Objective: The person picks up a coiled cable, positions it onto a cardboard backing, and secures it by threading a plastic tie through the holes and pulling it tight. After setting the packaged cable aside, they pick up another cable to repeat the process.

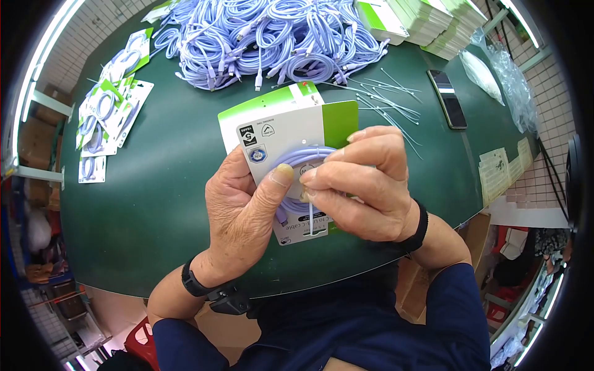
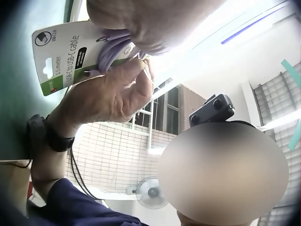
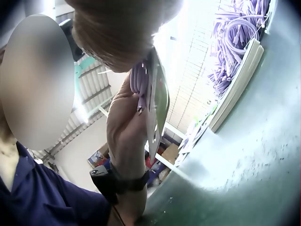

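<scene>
My left hand (image 1: 238, 210) grips a white and green cable card (image 1: 281, 133) from its side, thumb laid over a coiled purple USB-C cable (image 1: 294, 159) on the card's face. A thin white tie (image 1: 311, 216) runs down over the card's lower part. At the coil's middle, fingertips of my right hand (image 1: 371, 185) pinch together around the tie's upper end, which they mostly cover. In the left wrist view the card (image 2: 61, 59) shows its printed "USB-C to USB-C cable" side and hang hole. The right wrist view catches the card (image 3: 154, 113) nearly edge-on.
A large heap of purple cables (image 1: 266, 43) lies at the back of the green table (image 1: 154, 216). Several carded cables (image 1: 105, 111) are piled at left. Loose white ties (image 1: 390, 102), a phone (image 1: 447, 99), stacked cards (image 1: 427, 28) and plastic bags (image 1: 510, 80) lie at right.
</scene>
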A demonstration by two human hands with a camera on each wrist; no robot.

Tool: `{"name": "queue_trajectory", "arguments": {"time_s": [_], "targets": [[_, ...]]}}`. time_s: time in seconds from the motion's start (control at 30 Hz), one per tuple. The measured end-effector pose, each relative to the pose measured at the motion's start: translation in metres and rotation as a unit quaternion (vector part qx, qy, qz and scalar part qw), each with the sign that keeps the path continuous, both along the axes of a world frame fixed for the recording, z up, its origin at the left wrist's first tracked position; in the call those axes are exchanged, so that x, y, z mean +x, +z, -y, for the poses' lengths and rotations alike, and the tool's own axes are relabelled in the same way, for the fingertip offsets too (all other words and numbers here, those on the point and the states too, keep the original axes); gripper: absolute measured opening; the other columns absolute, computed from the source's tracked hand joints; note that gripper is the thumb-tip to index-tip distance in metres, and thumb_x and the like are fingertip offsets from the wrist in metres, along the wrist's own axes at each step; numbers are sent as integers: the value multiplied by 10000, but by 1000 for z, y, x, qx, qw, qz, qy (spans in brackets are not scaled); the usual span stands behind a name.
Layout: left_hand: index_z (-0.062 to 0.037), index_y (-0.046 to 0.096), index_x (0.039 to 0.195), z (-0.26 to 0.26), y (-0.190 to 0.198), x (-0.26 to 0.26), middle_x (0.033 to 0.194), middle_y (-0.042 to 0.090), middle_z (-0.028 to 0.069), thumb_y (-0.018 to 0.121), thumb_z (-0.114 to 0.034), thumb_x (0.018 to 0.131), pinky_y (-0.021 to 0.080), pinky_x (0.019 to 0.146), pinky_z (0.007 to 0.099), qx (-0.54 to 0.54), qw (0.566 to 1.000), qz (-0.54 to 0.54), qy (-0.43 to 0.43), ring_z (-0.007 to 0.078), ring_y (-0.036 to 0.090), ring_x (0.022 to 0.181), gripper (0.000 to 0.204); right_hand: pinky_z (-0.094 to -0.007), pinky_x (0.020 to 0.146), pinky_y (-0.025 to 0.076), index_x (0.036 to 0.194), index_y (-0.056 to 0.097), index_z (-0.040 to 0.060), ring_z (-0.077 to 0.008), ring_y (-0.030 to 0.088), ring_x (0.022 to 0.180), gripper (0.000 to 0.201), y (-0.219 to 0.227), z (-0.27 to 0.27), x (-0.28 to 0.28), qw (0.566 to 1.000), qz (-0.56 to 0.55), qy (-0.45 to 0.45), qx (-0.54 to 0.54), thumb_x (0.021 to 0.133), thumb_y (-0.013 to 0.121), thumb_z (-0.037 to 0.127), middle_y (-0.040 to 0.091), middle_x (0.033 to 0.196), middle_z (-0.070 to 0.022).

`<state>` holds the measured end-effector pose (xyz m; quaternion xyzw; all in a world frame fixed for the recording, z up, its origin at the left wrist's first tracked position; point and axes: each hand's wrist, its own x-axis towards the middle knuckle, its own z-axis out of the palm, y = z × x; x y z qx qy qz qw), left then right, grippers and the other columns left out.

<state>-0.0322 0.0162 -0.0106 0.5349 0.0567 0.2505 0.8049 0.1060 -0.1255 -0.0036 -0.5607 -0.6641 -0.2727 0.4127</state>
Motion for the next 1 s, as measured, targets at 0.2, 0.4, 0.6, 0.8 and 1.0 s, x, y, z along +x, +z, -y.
{"name": "queue_trajectory", "arguments": {"time_s": [0.2,0.4,0.6,0.8,1.0], "targets": [[42,574,1356,-3,0,0,1223,723,138,650,-87,1046,575,950,316,21,1000,-18,-2,161,701,1084,344,-388,778,510,1022,633,120,-186,660,870,288,-6,-3,-3,999,-42,18,6,813,825,74,736,1099,-22],[42,580,1351,-2,-1,1,1211,724,129,631,-140,1070,576,920,301,55,998,-32,7,149,695,1070,339,-408,812,525,1041,561,131,-191,682,824,255,-10,-5,-4,995,-85,44,2,906,771,78,741,1090,-42],[41,618,1308,-6,-4,2,1160,735,112,566,-248,1112,573,866,280,-10,999,-33,2,126,688,1006,353,-420,864,529,1029,556,137,-192,689,831,235,-10,-5,-5,993,-102,65,-9,923,760,90,742,1084,-38],[46,641,1276,-7,-2,4,1108,743,104,528,-268,1129,573,819,266,-37,998,-53,16,111,686,950,365,-434,913,522,1028,556,146,-191,696,837,236,-13,-5,-7,989,-118,87,-14,923,759,88,745,1068,-34],[46,644,1274,-9,-2,5,1096,745,104,526,-272,1130,571,783,254,-21,998,-62,18,108,688,931,369,-444,927,520,1049,541,149,-190,696,825,260,-13,-5,-8,987,-128,100,-15,920,754,73,747,1065,-41]]}}
